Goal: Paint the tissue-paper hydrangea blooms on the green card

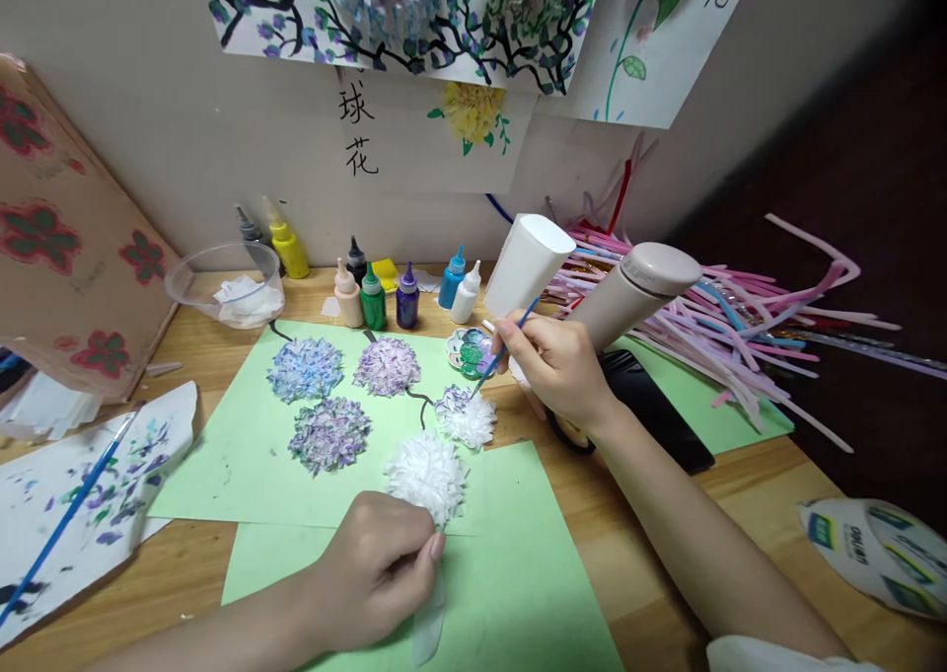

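Observation:
My right hand (556, 364) is closed on a thin blue paintbrush (507, 346). Its tip touches a small white tissue flower (468, 416) lying on a green paper sheet (244, 445). My left hand (379, 568) is closed, pinching a strip below a bigger white tissue flower (426, 473), which rests on a second green sheet (510, 573). Three painted tissue flowers, one blue (305, 368) and two purple (386, 366) (329, 433), sit on the first sheet. A round paint palette (469, 351) lies just behind the brush.
Several paint bottles (372, 298) line the back of the wooden table, beside a clear bowl (223, 283) of tissue. A white cup (527, 263) and a beige flask (628, 293) stand near my right hand. Pink strips (740, 327) pile at right. Another blue brush (70, 509) lies on stained paper at left.

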`<state>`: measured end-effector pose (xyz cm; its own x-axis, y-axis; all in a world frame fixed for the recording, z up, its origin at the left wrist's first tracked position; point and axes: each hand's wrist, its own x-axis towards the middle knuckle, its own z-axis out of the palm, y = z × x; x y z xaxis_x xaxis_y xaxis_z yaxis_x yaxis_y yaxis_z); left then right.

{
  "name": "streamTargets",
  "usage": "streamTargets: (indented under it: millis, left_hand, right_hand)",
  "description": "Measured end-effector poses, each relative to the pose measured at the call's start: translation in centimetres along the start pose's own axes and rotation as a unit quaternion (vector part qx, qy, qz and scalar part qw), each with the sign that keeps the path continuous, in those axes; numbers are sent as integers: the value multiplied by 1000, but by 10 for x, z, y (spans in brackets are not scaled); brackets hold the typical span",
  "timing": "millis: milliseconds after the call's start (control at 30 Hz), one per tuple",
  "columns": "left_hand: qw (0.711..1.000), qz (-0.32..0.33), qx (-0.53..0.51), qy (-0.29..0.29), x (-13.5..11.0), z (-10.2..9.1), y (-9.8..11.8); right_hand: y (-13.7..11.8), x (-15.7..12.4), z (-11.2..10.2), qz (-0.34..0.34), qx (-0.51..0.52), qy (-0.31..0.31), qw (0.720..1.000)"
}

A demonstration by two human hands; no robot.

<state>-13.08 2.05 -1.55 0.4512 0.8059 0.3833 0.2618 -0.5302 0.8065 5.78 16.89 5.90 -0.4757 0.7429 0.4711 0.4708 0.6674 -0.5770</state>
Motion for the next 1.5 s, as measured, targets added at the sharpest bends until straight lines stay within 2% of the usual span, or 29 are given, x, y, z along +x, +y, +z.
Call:
streamTargets:
  millis: [100, 167, 367, 600, 800, 967, 1133, 1300, 1500]
  left_hand:
    - [1000, 1, 5, 0, 0, 1, -1]
    - [1000, 2, 5, 2, 0, 1, -1]
    - [1000, 3, 1, 2, 0, 0, 1]
    - [1000, 7, 5, 6, 0, 0, 1]
    - [1000, 10, 1, 3, 1, 0, 0]
    - [1000, 3, -2, 2, 0, 0, 0]
    - [1000, 1, 5, 3, -1, 0, 1]
    - [1000, 2, 2, 3, 0, 0, 1]
    - [1000, 4, 0, 4, 0, -1, 1]
  right_hand:
    - [1, 0, 0, -4, -8, -28, 1000]
    - [1, 1, -2, -8, -16, -22, 1000]
    - [9, 6, -17, 26, -52, 99, 993]
    - [35, 8, -6, 39, -73, 45, 996]
    - [34, 8, -8, 49, -51, 72, 995]
    - [35, 8, -8, 39, -96, 29, 994]
    - [35, 8, -9, 45, -70, 59, 995]
    - [36, 9, -8, 32, -87, 31, 995]
    - [17, 7, -15, 18, -30, 90, 995]
